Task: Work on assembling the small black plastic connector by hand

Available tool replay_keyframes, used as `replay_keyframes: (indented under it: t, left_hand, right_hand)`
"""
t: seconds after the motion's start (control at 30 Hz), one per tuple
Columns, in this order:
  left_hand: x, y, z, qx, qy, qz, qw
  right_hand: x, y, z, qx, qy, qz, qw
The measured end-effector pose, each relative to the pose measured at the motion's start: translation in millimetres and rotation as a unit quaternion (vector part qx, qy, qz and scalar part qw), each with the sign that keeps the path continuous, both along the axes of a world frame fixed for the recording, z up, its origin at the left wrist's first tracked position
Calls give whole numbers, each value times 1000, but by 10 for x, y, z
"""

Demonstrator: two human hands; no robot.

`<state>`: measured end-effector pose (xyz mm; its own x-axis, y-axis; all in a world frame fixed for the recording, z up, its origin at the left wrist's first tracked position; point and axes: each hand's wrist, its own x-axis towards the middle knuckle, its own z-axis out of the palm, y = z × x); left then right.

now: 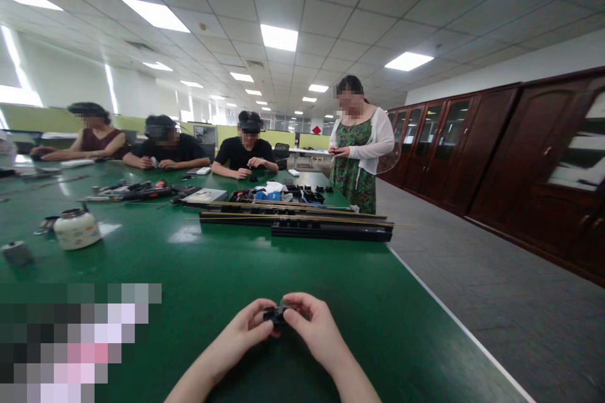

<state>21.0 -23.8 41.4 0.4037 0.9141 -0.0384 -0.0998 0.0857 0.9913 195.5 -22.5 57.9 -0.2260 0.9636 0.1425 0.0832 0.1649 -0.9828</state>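
Observation:
A small black part (278,315) is held between my two hands above the green table (227,271), near its front edge. My left hand (254,325) pinches its left side between thumb and fingers. On the other side, the thumb and fingers of my right hand (307,318) close round it. The fingers partly hide the part, and its fine shape is too small to make out.
Long black rails (331,231) with thin yellowish rods lie across the table ahead. A white jar (78,228) and a metal cylinder (17,253) stand at left. Tools (137,191) lie farther back. Three people sit across the table; another person (354,151) stands beyond its right side.

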Motion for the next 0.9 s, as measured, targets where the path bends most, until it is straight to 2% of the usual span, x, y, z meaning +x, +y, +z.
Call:
replay_keyframes:
  t: [0.07, 0.17, 0.3, 0.57, 0.73, 0.9]
  left_hand:
    - [5, -3, 9, -1, -1, 0, 1000]
    - [11, -7, 17, 0, 0, 9, 1000]
    - [11, -2, 6, -6, 1, 16, 1000]
    - [19, 16, -23, 19, 0, -10, 1000]
    - [23, 21, -32, 32, 20, -4, 999]
    - [17, 33, -50, 32, 22, -2, 999]
  right_hand:
    - [-22, -23, 21, 9, -11, -7, 1000]
    - [-21, -58, 60, 51, -84, -23, 995]
    - [2, -82, 109, 96, -170, -7, 981]
    - [54, -63, 110, 87, -187, 19, 978]
    - [46, -83, 101, 85, -181, 42, 979]
    - [52, -68, 79, 59, -182, 35, 981]
